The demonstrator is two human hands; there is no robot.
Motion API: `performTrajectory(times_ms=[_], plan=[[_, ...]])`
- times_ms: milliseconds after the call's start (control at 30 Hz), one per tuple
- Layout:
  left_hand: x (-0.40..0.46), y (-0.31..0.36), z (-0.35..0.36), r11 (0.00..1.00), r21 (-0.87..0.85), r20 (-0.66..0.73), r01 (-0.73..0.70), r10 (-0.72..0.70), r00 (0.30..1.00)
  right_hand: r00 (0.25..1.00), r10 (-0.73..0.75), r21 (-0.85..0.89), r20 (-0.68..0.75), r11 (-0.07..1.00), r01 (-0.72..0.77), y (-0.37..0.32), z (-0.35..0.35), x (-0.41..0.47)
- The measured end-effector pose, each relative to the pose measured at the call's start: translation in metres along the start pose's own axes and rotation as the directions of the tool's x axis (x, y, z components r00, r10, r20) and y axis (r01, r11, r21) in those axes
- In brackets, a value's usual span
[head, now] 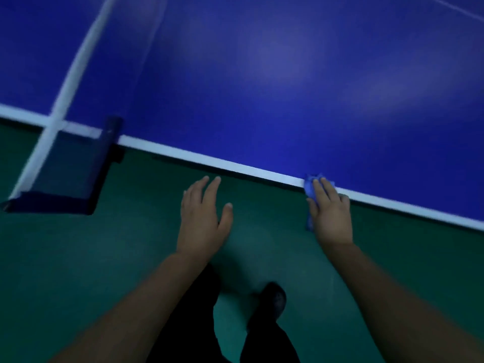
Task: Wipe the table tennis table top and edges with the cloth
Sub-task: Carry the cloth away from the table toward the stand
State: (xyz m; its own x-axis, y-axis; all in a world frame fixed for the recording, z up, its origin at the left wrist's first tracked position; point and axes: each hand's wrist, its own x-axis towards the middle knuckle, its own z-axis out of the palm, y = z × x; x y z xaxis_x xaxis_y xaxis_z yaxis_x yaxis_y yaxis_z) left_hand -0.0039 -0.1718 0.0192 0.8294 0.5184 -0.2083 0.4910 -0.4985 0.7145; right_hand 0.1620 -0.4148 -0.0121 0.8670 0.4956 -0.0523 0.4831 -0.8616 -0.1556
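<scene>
The blue table tennis table (288, 74) fills the upper part of the head view, with a white line along its near edge (235, 167). My right hand (331, 213) presses a blue cloth (310, 188) against that near edge, fingers over the cloth. My left hand (203, 216) hovers flat with fingers apart just below the edge, over the floor, holding nothing. The picture is dim and blurred.
The net with its white top band (70, 82) crosses the table at the left, and its dark blue post clamp (78, 169) sticks out past the edge. Green floor (104, 258) lies below. My dark trousers and a black shoe (272, 302) stand near the table.
</scene>
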Motion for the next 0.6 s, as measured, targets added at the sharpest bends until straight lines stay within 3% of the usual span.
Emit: performTrajectory(times_ms=[133, 267, 400, 600], plan=[[-0.037, 0.083, 0.043, 0.992, -0.123, 0.244, -0.036, 0.065, 0.967, 0.930, 0.367, 0.377, 0.013, 0.860, -0.345, 0.043, -0.042, -0.089], [-0.087, 0.170, 0.104, 0.983, -0.175, 0.366, -0.064, 0.125, 0.922, 0.726, 0.687, 0.693, 0.003, 0.522, -0.497, 0.098, -0.104, -0.201], [-0.155, 0.274, 0.172, 0.969, -0.230, 0.502, -0.093, 0.200, 0.842, 0.495, 0.866, 0.827, 0.073, 0.225, -0.515, 0.179, -0.163, -0.324], [-0.265, 0.420, 0.295, 0.947, -0.274, 0.657, -0.166, 0.310, 0.687, 0.209, 0.977, 0.882, 0.033, 0.070, -0.466, 0.302, -0.231, -0.484]])
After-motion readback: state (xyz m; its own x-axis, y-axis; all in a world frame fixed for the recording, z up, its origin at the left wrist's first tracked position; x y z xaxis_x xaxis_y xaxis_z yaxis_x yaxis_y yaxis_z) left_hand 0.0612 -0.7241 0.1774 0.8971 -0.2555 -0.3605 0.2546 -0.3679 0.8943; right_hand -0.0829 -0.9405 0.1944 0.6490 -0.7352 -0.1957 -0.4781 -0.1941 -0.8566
